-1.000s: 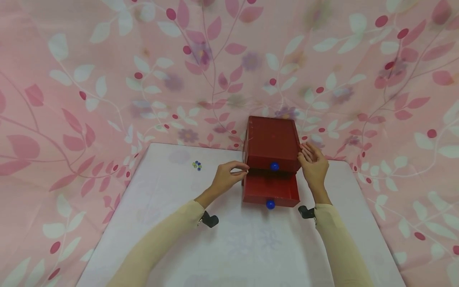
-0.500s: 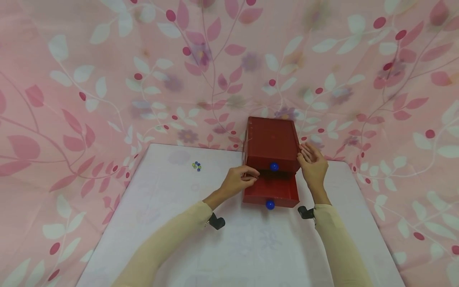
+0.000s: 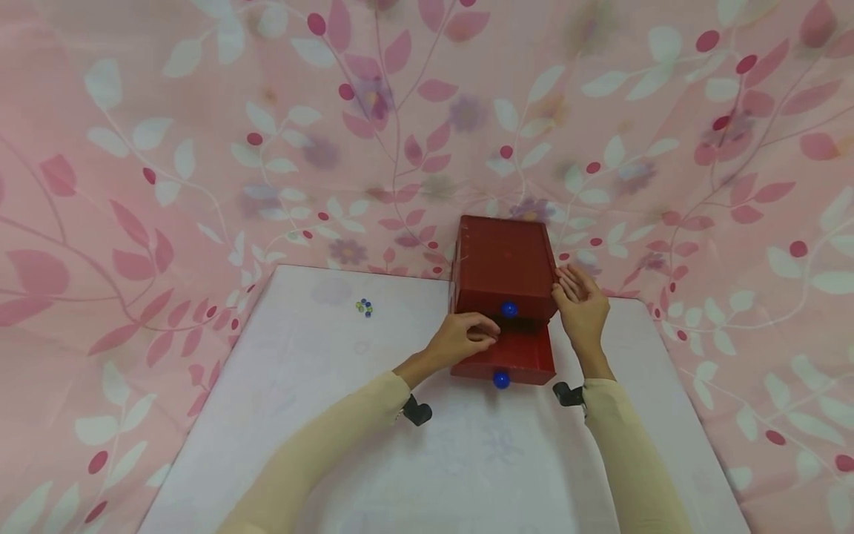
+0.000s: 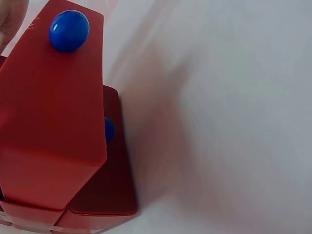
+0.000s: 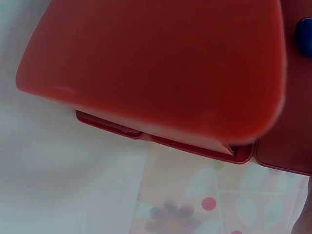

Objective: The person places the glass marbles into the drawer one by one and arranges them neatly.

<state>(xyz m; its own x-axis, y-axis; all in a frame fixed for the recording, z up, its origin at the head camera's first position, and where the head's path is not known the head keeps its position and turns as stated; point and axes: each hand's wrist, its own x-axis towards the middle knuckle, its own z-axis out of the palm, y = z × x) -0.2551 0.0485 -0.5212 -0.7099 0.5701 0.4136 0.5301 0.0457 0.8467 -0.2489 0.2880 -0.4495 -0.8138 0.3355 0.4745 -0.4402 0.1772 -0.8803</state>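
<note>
A red drawer cabinet [image 3: 505,256] stands at the back of the table. Its upper drawer, with a blue knob [image 3: 509,309], is closed; the lower drawer [image 3: 527,377] is pulled out, with its own blue knob [image 3: 501,380]. My left hand [image 3: 459,338] reaches over that drawer from the left, fingers bent and thumb near the fingertips; anything between them is hidden. My right hand [image 3: 582,308] touches the cabinet's right side, fingers fairly straight. In the left wrist view the pulled-out drawer [image 4: 53,97] looms close; in the right wrist view the drawer [image 5: 156,63] covers the top.
Several small green and blue marbles [image 3: 364,307] lie in a cluster on the white table [image 3: 313,348], left of the cabinet. A pink patterned cloth [image 3: 400,133] hangs behind and around the table. Each wrist wears a black camera mount [image 3: 417,409].
My left hand has moved right, from beside the cabinet's front left corner to over the pulled-out drawer. The right hand, cabinet and marbles have stayed put.
</note>
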